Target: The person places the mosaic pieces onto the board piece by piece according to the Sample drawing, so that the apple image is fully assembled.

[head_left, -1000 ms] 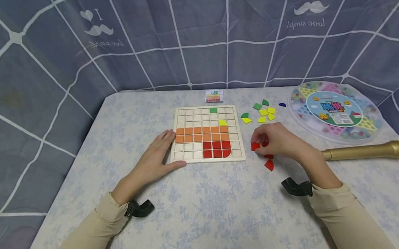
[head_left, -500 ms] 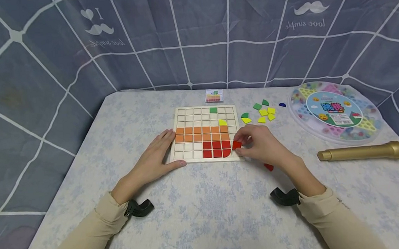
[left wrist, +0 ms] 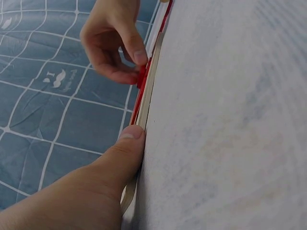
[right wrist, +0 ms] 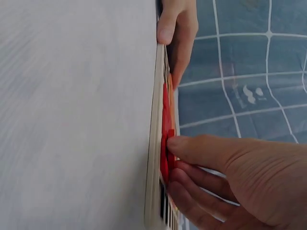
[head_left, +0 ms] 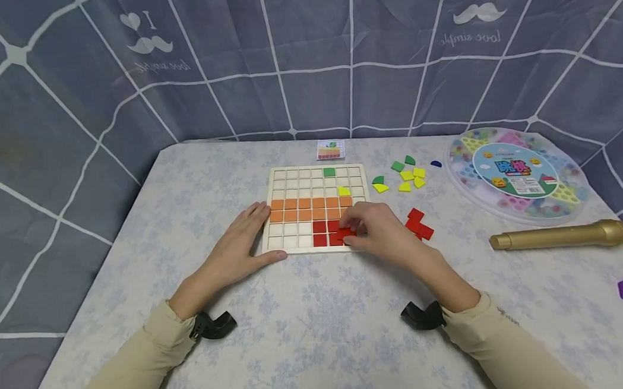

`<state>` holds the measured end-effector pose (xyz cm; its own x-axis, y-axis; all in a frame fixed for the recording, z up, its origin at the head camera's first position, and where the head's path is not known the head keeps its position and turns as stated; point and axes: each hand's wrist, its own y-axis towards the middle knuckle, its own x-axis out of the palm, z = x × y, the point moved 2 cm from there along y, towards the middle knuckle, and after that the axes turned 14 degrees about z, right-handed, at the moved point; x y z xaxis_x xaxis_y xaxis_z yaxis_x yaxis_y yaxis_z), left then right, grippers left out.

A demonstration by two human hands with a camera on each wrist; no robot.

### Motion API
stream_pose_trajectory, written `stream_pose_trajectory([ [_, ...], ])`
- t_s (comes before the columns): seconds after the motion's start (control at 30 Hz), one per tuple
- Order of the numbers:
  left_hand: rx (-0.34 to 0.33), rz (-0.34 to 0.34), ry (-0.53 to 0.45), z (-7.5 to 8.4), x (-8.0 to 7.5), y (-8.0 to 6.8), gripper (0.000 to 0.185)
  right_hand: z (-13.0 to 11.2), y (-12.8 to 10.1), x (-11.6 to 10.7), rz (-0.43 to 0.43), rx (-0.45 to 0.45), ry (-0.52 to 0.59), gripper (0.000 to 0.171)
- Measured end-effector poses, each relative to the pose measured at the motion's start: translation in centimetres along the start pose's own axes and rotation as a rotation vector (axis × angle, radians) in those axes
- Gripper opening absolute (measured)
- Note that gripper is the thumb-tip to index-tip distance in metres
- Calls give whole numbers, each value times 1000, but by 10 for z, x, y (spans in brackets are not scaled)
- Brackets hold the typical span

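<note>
Red tile (head_left: 344,233) pinched by right hand (head_left: 379,230); left hand (head_left: 234,245) straight-fingered; card (head_left: 331,150): head view only.

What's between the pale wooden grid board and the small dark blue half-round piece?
Three flat green pieces and five flat yellow pieces, loose on the pale floral tablecloth. The head view shows them.

Head view: illumination is moderate and diffuse; soft shadows lie beside the sleeves (head_left: 508,340) on the surface (head_left: 308,319). Wide-angle distortion bows the backdrop's (head_left: 307,34) lines toward the edges. Wrist views: dimmer, with soft detail and a blurred foreground.
</note>
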<state>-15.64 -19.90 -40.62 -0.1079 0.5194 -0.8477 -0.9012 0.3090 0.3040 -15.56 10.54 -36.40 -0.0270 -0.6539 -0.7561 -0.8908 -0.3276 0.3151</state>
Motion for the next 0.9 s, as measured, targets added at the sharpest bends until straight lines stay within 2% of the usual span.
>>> stream_pose_trajectory([
  [0.13,-5,-4,-6,-1,0,0,108,-10,10,12,-21,-18,24,13],
  [0.3,-12,-4,-13,0,0,-1,107,-21,25,28,-6,-56,28,9],
  [0.5,-8,-11,-8,1,-1,-1,107,-30,37,42,0,-56,41,9],
  [0.9,-5,-6,-8,1,-3,-2,106,-36,37,51,19,-67,40,7],
])
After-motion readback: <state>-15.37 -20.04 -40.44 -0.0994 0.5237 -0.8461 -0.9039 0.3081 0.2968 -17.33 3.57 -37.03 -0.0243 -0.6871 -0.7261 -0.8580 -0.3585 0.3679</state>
